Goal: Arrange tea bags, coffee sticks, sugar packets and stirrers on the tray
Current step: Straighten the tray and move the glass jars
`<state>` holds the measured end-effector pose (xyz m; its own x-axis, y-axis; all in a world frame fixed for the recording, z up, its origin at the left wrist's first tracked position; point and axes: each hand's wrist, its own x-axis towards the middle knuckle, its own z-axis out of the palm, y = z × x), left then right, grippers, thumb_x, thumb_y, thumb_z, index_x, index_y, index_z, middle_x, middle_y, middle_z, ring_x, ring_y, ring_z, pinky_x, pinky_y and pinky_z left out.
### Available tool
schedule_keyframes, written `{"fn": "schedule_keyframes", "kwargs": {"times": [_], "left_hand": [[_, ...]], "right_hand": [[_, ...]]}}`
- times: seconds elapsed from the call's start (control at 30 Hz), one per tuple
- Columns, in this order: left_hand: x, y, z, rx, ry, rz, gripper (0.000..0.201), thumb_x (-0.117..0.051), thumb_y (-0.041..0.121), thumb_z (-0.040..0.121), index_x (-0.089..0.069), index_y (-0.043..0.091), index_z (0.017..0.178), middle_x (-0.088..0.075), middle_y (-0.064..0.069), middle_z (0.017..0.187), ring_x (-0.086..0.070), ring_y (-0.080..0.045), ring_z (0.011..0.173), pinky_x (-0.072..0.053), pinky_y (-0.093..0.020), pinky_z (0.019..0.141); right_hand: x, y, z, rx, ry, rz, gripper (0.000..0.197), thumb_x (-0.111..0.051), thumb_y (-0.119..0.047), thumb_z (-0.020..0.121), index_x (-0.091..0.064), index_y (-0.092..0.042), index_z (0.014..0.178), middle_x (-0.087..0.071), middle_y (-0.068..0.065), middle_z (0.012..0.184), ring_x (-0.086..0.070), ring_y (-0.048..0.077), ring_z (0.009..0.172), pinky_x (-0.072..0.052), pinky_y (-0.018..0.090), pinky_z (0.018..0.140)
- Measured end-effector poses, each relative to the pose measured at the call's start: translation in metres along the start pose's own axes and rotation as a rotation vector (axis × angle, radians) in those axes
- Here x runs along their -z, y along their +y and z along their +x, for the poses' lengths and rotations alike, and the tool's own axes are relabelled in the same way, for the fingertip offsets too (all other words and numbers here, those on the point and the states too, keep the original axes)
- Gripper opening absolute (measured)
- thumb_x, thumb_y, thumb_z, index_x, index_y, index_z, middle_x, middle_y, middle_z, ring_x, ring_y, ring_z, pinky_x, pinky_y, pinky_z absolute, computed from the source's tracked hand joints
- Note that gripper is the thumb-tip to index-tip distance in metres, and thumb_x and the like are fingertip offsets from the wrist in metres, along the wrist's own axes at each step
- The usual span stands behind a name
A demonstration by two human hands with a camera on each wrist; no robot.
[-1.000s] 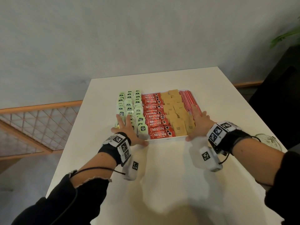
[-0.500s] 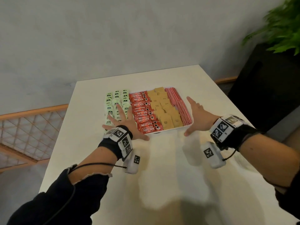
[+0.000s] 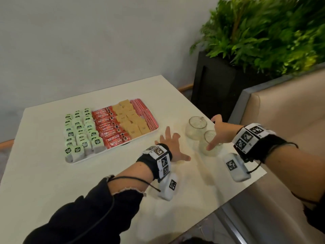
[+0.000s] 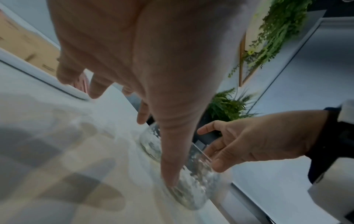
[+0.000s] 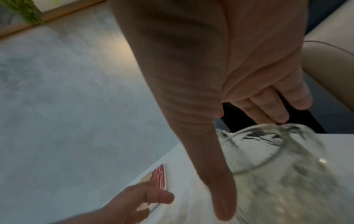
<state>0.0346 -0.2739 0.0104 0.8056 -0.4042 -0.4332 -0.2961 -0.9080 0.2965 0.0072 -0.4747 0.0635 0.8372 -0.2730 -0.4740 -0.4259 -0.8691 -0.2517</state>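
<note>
The white tray point(image 3: 82, 160) at the table's left holds rows of green tea bags point(image 3: 79, 132), red coffee sticks point(image 3: 110, 127), tan sugar packets point(image 3: 131, 122) and red stirrers point(image 3: 145, 114). My left hand point(image 3: 176, 144) hovers over the table right of the tray, fingers spread and empty. My right hand point(image 3: 215, 132) is spread around the nearer of two empty glass jars point(image 3: 210, 146), thumb in front and fingers behind its rim. The right wrist view shows this jar point(image 5: 287, 174) blurred beside my thumb; whether the hand touches it is unclear. A second jar point(image 3: 196, 127) stands just behind.
The table's right edge point(image 3: 246, 189) runs close under my right wrist. Beyond it are a beige bench seat point(image 3: 281, 106) and a black planter point(image 3: 211, 85) with green ferns point(image 3: 263, 32). A grey wall stands behind the table.
Both hands have left the tray's front edge and moved right to the glass jars. The head view has swung right, so the tray now lies at the left.
</note>
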Motion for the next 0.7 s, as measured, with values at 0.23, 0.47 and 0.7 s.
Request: {"fn": "schedule_keyframes", "kwargs": {"times": [0.23,0.47,0.7], "left_hand": [[-0.011,0.035,-0.001,-0.087,-0.064,-0.254,0.091,-0.076,0.043,0.08,-0.025,0.013,0.15,-0.035,-0.008,0.147,-0.04,-0.027,0.134,-0.038,-0.033,0.105],[-0.013,0.034,0.004,-0.03,0.05,-0.329,0.103,-0.076,0.064,0.06,-0.027,0.021,0.14,-0.053,0.0,0.126,-0.058,-0.024,0.111,-0.049,-0.037,0.088],[-0.005,0.018,0.005,-0.033,0.156,-0.275,0.082,-0.074,0.059,0.07,-0.033,0.027,0.133,-0.059,0.0,0.127,-0.061,-0.025,0.106,-0.05,-0.038,0.087]], "right_hand": [[-0.024,0.002,-0.001,-0.001,-0.05,0.186,0.099,-0.076,-0.045,0.078,-0.008,-0.017,0.144,-0.058,0.014,0.113,-0.066,0.03,0.093,-0.058,0.044,0.083],[-0.015,-0.005,0.01,0.138,0.177,0.147,0.078,-0.068,-0.044,0.084,-0.027,-0.019,0.146,-0.054,0.01,0.131,-0.06,0.027,0.109,-0.052,0.043,0.092],[-0.008,0.001,0.044,0.223,0.222,0.032,0.086,-0.075,-0.028,0.081,-0.025,-0.02,0.151,-0.031,0.006,0.153,-0.039,0.025,0.135,-0.037,0.038,0.108]]}}
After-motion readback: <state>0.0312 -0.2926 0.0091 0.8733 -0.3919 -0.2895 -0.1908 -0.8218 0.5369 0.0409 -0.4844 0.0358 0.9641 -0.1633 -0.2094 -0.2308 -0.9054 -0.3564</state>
